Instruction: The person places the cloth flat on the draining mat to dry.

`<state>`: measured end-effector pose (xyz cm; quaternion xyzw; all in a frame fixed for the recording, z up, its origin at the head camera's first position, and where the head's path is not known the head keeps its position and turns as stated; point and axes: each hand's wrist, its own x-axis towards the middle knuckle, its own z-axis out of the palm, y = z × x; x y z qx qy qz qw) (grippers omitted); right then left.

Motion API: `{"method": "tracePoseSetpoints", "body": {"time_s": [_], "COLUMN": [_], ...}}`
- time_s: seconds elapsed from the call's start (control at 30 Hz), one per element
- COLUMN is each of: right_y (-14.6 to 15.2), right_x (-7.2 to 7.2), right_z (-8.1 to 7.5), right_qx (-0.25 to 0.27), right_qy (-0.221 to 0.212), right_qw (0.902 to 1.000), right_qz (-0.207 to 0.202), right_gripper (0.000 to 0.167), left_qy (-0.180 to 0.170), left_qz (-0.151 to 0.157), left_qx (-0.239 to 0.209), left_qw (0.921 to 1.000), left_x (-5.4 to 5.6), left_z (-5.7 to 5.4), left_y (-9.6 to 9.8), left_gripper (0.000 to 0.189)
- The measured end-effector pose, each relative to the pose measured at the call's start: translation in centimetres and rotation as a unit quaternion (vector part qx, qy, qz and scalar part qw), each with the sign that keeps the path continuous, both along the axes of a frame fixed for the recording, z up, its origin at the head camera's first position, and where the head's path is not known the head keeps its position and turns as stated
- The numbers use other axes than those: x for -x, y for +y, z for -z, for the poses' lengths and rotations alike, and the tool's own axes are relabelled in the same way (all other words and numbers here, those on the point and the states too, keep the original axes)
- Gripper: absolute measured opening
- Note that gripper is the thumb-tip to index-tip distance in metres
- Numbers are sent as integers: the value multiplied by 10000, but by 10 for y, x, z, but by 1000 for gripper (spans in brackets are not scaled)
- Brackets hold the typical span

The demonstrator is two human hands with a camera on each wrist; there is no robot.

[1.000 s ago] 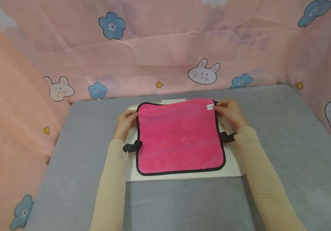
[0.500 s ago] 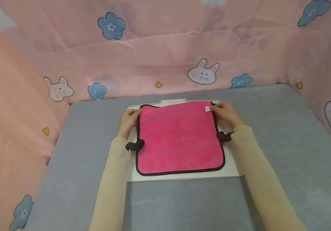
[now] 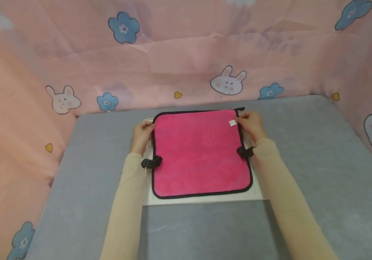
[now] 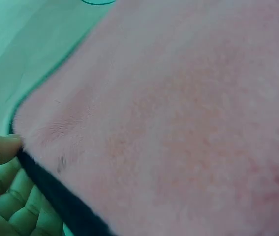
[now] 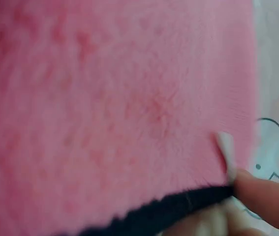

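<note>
A pink plush cloth [image 3: 198,155] with black edging is spread over a white board [image 3: 205,201], its near edge lying just inside the board's near edge. My left hand [image 3: 141,137] pinches the cloth's left edge near the far corner; in the left wrist view the thumb [image 4: 1,150] presses on the black binding with the fingers beneath. On the other side my right hand [image 3: 252,126] pinches the right edge beside a small white label [image 3: 232,123]. The right wrist view shows the thumb [image 5: 264,196] next to that label. Most of the board is hidden under the cloth.
The board lies on a grey tabletop [image 3: 205,231]. Behind and to the left hangs a pink curtain [image 3: 160,65] printed with rabbits, flowers and clouds. A black wrist device [image 3: 151,162] sits at the left wrist, another [image 3: 245,152] at the right.
The cloth's far edge dipped and has now come up straighter, covering the board's far rim. My right hand has shifted a little to the left; both hands keep their hold.
</note>
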<state>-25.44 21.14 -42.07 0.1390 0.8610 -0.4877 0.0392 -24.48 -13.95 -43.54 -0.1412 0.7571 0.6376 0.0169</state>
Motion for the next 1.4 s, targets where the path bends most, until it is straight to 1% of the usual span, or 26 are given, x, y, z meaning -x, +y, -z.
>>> {"method": "tracePoseSetpoints", "body": {"time_s": [0.07, 0.1, 0.17, 0.27, 0.37, 0.53, 0.6, 0.67, 0.77, 0.87, 0.93, 1.07, 1.2, 1.27, 1.4], "right_y": [1, 2, 6, 14, 21, 31, 35, 37, 41, 42, 42, 41, 42, 44, 49], "right_x": [-1, -1, -4, -10, -21, -43, -54, -65, -81, -95, -102, -112, -117, -120, -126], "right_z": [0, 0, 0, -1, -3, -2, 0, 0, 0, -2, -3, -4, -6, -6, -5], "right_qx": [-211, -370, -525, -625, -605, -533, -412, -248, -4, 166, 248, 416, 561, 629, 800], "right_qy": [-152, -192, -248, -266, -396, -773, -885, -902, -896, -954, -1026, -1058, -936, -856, -779], "right_qw": [9995, 9985, 9959, 9908, 9852, 9734, 9692, 9661, 9623, 9588, 9559, 9537, 9551, 9550, 9537], "right_qz": [-192, -355, -693, -1167, -1552, -2089, -2261, -2407, -2567, -2672, -2740, -2783, -2756, -2770, -2793], "right_gripper": [33, 34, 33, 31, 29, 26, 24, 23, 22, 22, 24, 25, 27, 27, 25], "left_qy": [-81, -100, -127, -174, -231, -180, -227, -303, -447, -524, -567, -581, -444, -420, -509], "left_qz": [229, 354, 651, 1055, 1425, 1770, 1874, 2007, 2181, 2332, 2388, 2432, 2484, 2481, 2371], "left_qx": [357, 547, 968, 1345, 1614, 1861, 1862, 1828, 1643, 1395, 1337, 1315, 1266, 1195, 1125], "left_qw": [9991, 9978, 9931, 9851, 9763, 9663, 9642, 9620, 9610, 9609, 9602, 9593, 9593, 9604, 9636], "left_x": [-2, -3, -7, -16, -29, -54, -65, -76, -92, -104, -112, -121, -127, -130, -134], "left_z": [-1, -2, -4, -6, -8, -7, -5, -4, -3, -1, -2, -1, 0, 0, -1], "left_y": [-2, -3, -5, -9, -12, -17, -19, -22, -25, -28, -29, -31, -32, -34, -37], "left_gripper": [28, 29, 29, 27, 25, 22, 21, 21, 20, 19, 19, 17, 17, 16, 16]}}
